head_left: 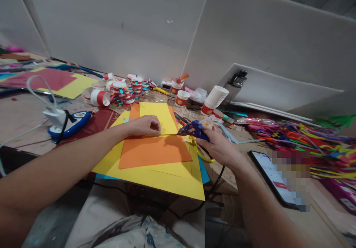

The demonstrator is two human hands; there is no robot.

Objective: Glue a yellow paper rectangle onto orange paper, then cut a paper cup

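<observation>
My right hand (219, 146) is wrapped round a blue hot glue gun (196, 130). Its nozzle points left, at the right end of a folded edge on a narrow yellow paper (154, 110). At the left part of that edge, my left hand (144, 124) has its fingers curled together and pinches the paper. Beneath lies an orange sheet (154, 154), partly covered by the yellow paper. A larger yellow sheet (182, 186) is under the orange one, with a blue sheet (204, 170) showing at its right corner.
Paper cup rings (119, 88) and a leaning cup stack (215, 97) stand at the back. A power strip (71, 125) sits left. To the right are a phone (274, 179) and coloured pipe cleaners (303, 140). A black cord (218, 181) hangs near my right wrist.
</observation>
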